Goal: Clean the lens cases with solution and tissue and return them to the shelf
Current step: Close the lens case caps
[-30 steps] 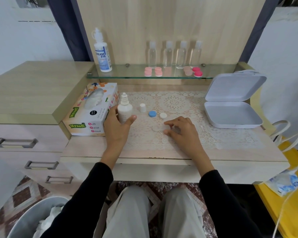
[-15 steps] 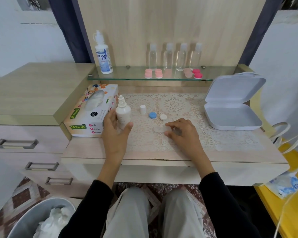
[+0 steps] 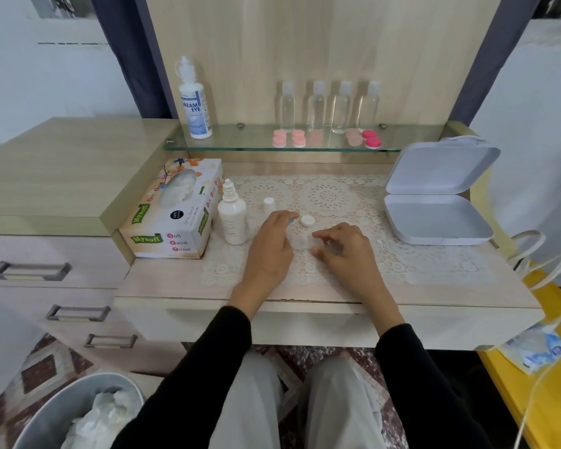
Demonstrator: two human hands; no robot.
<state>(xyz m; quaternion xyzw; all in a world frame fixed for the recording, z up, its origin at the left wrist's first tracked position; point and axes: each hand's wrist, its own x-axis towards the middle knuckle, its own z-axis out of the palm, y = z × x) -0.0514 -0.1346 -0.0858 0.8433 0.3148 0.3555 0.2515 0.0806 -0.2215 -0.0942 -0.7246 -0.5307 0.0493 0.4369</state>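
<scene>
Just right of the uncapped solution bottle [image 3: 232, 222], the clear lens case [image 3: 300, 243] is lying on the desk [image 3: 450, 286]. The right hand [image 3: 344, 254] is pinching its end with curled fingers, probably steadying it. The left hand [image 3: 271, 251] is stretching onto the blue cap [image 3: 292, 221]; I cannot tell whether it is gripping.

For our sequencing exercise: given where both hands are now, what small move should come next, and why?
Probably the left hand pinches up the blue cap and brings it to the clear lens case, since its fingertips are at that cap, the small white bottle stands free, and the right hand holds the case.
</scene>
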